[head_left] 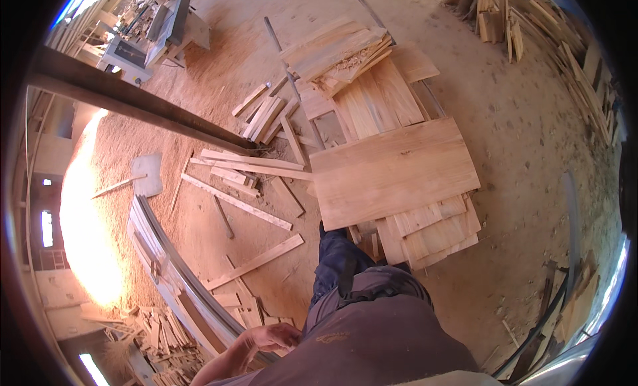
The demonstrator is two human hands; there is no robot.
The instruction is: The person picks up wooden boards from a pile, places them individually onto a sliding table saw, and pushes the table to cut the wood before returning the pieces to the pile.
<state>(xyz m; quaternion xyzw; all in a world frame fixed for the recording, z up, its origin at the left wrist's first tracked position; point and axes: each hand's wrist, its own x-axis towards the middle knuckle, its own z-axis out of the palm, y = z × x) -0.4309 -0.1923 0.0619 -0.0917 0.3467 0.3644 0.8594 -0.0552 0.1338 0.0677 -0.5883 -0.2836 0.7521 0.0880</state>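
Observation:
My left hand (pixel 274 335) hangs at my left side against my dark shirt, its fingers loosely curled in, with nothing seen in them. My right hand is out of view. Just ahead of my legs, a wide smooth wooden panel (pixel 399 170) lies across a stack of boards. Shorter light boards (pixel 435 230) stick out from under its near right side. Beyond it stand more panels (pixel 379 97), and on top of those lie rough-edged boards (pixel 335 47) with wood chips on them. Dark metal rails (pixel 282 47) run beneath the stacks.
Loose wooden strips (pixel 246 163) litter the floor to the left, beside a steel post (pixel 153 107). Long metal profiles (pixel 176 260) lie nearer my left arm. A sawdust heap (pixel 149 140) and a shovel-like sheet (pixel 147 173) are farther left. Machines (pixel 169 30) stand far left; scrap wood (pixel 565 47) leans at the right.

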